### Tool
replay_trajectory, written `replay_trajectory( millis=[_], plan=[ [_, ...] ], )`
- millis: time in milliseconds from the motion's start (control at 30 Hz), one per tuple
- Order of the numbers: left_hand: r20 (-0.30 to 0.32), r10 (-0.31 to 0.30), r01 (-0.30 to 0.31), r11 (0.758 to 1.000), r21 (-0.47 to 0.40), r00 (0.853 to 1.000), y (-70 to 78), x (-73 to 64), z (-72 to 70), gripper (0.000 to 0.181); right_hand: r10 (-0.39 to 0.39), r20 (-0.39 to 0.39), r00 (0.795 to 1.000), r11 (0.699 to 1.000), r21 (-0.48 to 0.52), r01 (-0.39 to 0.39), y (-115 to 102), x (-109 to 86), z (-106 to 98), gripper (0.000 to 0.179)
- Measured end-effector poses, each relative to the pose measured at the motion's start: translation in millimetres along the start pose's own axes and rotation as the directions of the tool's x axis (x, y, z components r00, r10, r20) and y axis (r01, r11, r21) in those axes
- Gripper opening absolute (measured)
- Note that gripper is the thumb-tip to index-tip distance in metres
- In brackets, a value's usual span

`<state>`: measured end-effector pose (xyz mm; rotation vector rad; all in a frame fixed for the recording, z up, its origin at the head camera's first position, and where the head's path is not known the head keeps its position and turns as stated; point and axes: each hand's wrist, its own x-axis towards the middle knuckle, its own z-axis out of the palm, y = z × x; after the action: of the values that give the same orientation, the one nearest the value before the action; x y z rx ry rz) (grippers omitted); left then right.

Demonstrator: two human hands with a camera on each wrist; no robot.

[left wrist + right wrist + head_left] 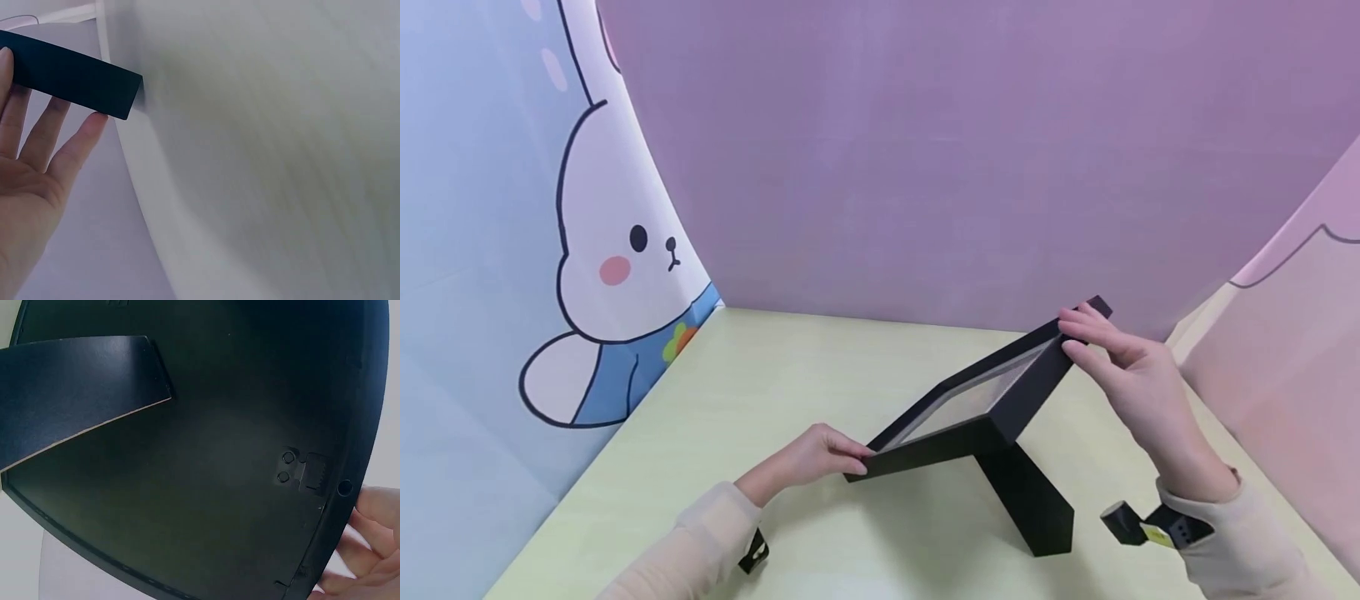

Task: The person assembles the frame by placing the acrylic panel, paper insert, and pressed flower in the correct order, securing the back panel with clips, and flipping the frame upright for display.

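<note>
A black picture frame (951, 446) is held tilted above the table, its pale inner panel facing up. From its back a black easel leg (1030, 504) stands out, pointing down. My left hand (820, 454) pinches the frame's left corner between thumb and fingers; the left wrist view shows those fingers (78, 147) under the black edge. At the raised far right corner, my right hand (1138, 383) grips the rim, thumb on the side. The right wrist view shows the dark back board (206, 487) with a small metal hanger (312, 472) near the rim.
A pale green tabletop (775, 367) lies beneath the frame, which casts a shadow on it. A purple wall panel (925, 167) rises behind. A blue panel with a printed rabbit (617, 250) is at left, a pink panel (1292, 358) at right.
</note>
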<state>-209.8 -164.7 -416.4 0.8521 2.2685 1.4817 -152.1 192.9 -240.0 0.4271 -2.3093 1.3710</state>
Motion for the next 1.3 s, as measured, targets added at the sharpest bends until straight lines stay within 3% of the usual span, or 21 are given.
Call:
replay_trajectory(
  millis=[100, 333, 700, 1033, 1167, 1300],
  plan=[
    [0.004, 0.004, -0.004, 1.0, -0.001, 1.0, 3.5, -0.6, 2.6, 0.025, -0.025, -0.005, 1.0, 1.0, 0.001, 0.025, 1.5, 0.0, -1.9, 0.03],
    [0.015, 0.029, -0.029, 1.0, 0.006, 0.999, 9.8, -2.3, 10.0, 0.023, -0.034, 0.015, 0.999, 0.986, 0.163, 0.031, 9.9, 3.9, -7.3, 0.028],
    [0.013, 0.047, -0.047, 0.999, -0.001, 0.999, 16.1, -3.3, 26.5, 0.021, -0.077, 0.068, 0.995, 0.915, 0.401, 0.043, 31.5, 15.2, -13.7, 0.027],
    [0.028, 0.079, -0.079, 0.997, -0.008, 0.996, 23.8, -6.1, 39.0, 0.02, -0.142, 0.105, 0.984, 0.868, 0.491, 0.072, 42.7, 22.5, -16.9, 0.026],
    [0.044, 0.114, -0.115, 0.993, 0.018, 0.993, 27.4, -8.1, 46.0, 0.019, -0.208, 0.124, 0.97, 0.814, 0.572, 0.101, 48.6, 24.8, -18.3, 0.027],
    [0.069, 0.201, -0.204, 0.979, 0.028, 0.977, 30.9, -10.2, 54.8, 0.019, -0.267, 0.14, 0.954, 0.747, 0.655, 0.113, 53.2, 25.9, -19.8, 0.028]
  ],
)
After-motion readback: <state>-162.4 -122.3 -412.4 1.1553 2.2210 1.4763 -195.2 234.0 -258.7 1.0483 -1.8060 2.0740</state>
